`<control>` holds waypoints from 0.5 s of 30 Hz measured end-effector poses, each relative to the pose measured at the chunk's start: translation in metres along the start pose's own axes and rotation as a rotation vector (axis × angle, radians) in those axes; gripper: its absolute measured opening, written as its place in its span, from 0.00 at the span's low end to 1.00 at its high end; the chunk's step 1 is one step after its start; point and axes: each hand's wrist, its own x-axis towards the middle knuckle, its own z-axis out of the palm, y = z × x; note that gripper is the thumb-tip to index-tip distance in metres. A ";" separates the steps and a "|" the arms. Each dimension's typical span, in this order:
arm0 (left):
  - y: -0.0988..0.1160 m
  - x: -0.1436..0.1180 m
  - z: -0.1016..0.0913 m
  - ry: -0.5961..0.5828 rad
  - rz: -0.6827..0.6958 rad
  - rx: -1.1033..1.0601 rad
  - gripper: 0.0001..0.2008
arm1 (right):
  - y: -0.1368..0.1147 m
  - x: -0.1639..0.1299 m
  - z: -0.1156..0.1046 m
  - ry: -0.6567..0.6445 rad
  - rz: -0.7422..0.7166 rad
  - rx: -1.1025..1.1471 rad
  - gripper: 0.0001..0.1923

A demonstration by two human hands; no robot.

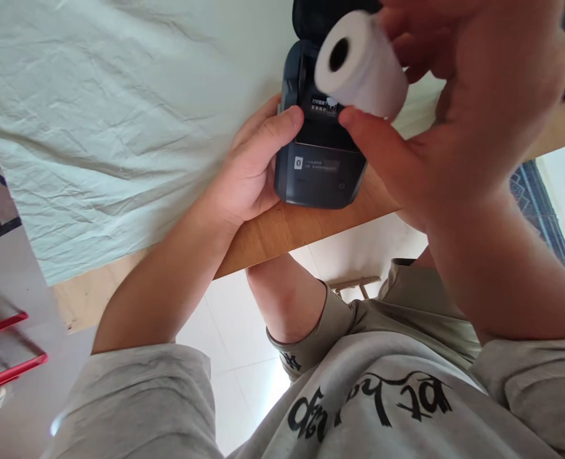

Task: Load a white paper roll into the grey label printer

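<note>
A wooden table (pixel 292 229) with a creased pale cloth (pixel 120 115) over most of its top runs across the view, white floor tiles showing beneath its near edge. At the table's edge, around one o'clock from the picture's centre, stands a small dark label printer (pixel 318 172), its lid tipped back at twelve o'clock so the paper bay lies open. The left hand (pixel 251 169) wraps the printer's side at nine o'clock, thumb pressed on its top edge, holding it steady. The right hand (pixel 459 102) is raised just above the printer, thumb and fingers pinched on a white paper roll (pixel 361 64) whose hollow core faces the camera. The roll hangs over the open bay, not yet seated. The step in hand looks like loading paper: the roll probably has to come down toward six o'clock, turned so its axis lies across the bay, while the left hand keeps the body from sliding off the edge.
</note>
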 end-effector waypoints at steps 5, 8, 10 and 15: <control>-0.002 0.004 -0.009 -0.052 0.014 0.033 0.09 | -0.009 0.016 0.005 0.058 -0.160 -0.547 0.13; -0.004 0.005 -0.012 -0.086 0.027 0.030 0.09 | -0.009 0.013 0.005 0.048 -0.204 -0.441 0.07; -0.004 0.004 -0.012 -0.111 0.021 0.022 0.09 | -0.010 0.008 0.008 0.084 -0.246 -0.397 0.03; -0.004 0.005 -0.014 -0.158 0.086 0.033 0.08 | -0.015 -0.010 0.019 0.095 -0.305 -0.381 0.04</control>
